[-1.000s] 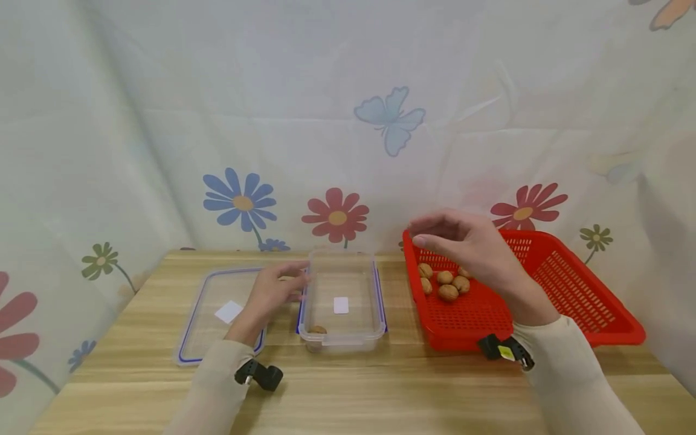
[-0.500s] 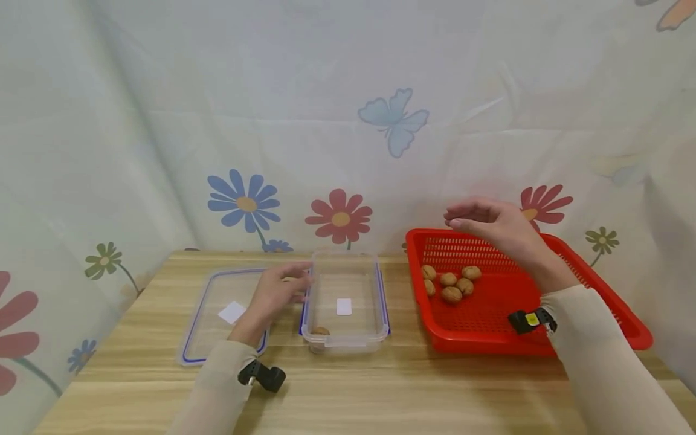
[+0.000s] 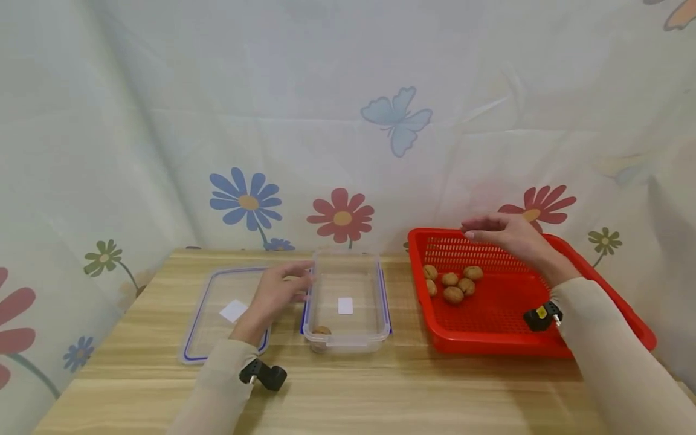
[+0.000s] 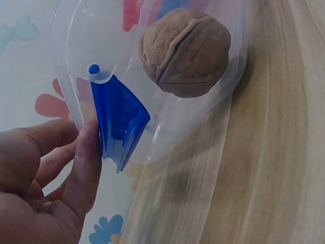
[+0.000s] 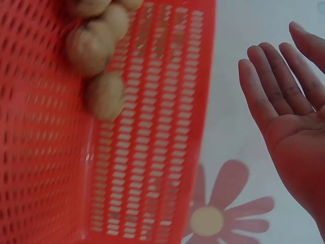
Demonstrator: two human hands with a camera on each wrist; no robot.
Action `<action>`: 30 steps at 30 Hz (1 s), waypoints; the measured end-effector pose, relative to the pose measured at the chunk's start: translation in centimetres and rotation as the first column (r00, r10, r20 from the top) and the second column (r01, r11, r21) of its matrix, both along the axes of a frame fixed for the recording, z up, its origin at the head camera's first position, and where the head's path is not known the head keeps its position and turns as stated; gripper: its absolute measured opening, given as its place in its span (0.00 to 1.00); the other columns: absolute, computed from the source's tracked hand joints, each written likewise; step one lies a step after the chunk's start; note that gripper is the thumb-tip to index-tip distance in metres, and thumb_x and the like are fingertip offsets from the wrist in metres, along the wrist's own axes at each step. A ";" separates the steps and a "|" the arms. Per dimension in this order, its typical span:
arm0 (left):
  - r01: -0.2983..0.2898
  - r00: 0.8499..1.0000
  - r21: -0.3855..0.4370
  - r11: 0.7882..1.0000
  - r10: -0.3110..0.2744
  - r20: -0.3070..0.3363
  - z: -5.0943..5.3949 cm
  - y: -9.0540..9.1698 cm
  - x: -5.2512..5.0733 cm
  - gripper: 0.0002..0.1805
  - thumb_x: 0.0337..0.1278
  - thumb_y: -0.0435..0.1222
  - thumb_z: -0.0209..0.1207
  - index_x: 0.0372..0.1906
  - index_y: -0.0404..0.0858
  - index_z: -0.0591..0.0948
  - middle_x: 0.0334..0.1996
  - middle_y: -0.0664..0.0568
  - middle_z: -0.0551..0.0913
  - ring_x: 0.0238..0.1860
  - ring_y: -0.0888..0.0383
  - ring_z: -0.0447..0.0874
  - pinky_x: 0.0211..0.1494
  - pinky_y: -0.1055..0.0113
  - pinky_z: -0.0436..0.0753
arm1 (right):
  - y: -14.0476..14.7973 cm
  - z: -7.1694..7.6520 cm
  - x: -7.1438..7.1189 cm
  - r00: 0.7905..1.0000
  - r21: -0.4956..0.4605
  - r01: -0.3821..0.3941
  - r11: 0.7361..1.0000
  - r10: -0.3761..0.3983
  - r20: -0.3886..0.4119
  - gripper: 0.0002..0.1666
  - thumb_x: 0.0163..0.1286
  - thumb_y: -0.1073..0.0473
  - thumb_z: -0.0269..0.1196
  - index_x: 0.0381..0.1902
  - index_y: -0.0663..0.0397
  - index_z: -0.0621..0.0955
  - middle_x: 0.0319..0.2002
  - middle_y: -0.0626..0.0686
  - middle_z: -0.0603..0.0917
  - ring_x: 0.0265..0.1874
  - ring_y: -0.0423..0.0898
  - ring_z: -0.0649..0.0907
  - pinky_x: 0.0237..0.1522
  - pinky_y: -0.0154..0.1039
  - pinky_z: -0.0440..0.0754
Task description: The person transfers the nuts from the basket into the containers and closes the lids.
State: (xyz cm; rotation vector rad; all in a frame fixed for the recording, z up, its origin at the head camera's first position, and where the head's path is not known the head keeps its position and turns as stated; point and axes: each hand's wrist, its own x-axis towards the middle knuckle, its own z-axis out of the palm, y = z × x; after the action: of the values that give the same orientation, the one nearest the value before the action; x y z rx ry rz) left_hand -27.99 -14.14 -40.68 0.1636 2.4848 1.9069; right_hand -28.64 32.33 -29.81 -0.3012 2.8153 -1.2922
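My left hand point(image 3: 280, 293) is at the left side of a clear plastic container point(image 3: 348, 278), its fingertips touching near a blue latch point(image 4: 119, 119) in the left wrist view. The fingers are gently bent and do not wrap round the container. One walnut point(image 4: 185, 53) lies inside, at the container's near left corner. Over the back part of a red basket point(image 3: 489, 338) hovers my right hand point(image 3: 508, 235), fingers extended and palm bare in the right wrist view. Several walnuts point(image 3: 453, 295) sit at the basket's left end.
A clear lid point(image 3: 209, 338) with a blue seal and a white label lies on the wooden table point(image 3: 348, 393), partly behind the left hand. A flower-printed cloth point(image 3: 293, 121) hangs along the table's back edge.
My right hand has moved right from the basket's left end, rising and then lowering a little. The left hand stays at the container. The view has shifted slightly.
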 end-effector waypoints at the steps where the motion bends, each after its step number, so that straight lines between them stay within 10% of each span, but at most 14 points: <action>1: 0.000 1.000 -0.003 1.000 0.000 0.000 0.0 0.0 0.0 0.23 0.72 0.31 0.64 0.69 0.34 0.82 0.56 0.36 0.84 0.42 0.50 0.90 0.47 0.59 0.91 | 0.3 -0.2 -0.1 1.000 0.007 -0.001 1.000 0.001 0.010 0.35 0.75 0.45 0.70 0.73 0.51 0.77 0.67 0.59 0.81 0.63 0.62 0.80 0.67 0.65 0.77; 30: 0.012 1.000 0.009 1.000 -0.012 0.021 0.7 -0.1 -0.1 0.23 0.73 0.32 0.65 0.68 0.33 0.81 0.56 0.35 0.83 0.44 0.49 0.89 0.46 0.62 0.91 | 3.5 -4.8 -3.3 0.986 0.207 -0.096 0.974 0.064 0.156 0.27 0.76 0.60 0.67 0.69 0.64 0.80 0.63 0.65 0.83 0.57 0.60 0.83 0.64 0.62 0.81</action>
State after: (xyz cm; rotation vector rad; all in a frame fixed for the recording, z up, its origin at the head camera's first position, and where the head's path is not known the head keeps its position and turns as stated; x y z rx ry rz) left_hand -28.14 -14.29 -39.98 0.1565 2.4566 1.9053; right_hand -31.89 35.79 -34.64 -0.2937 2.7508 -0.9434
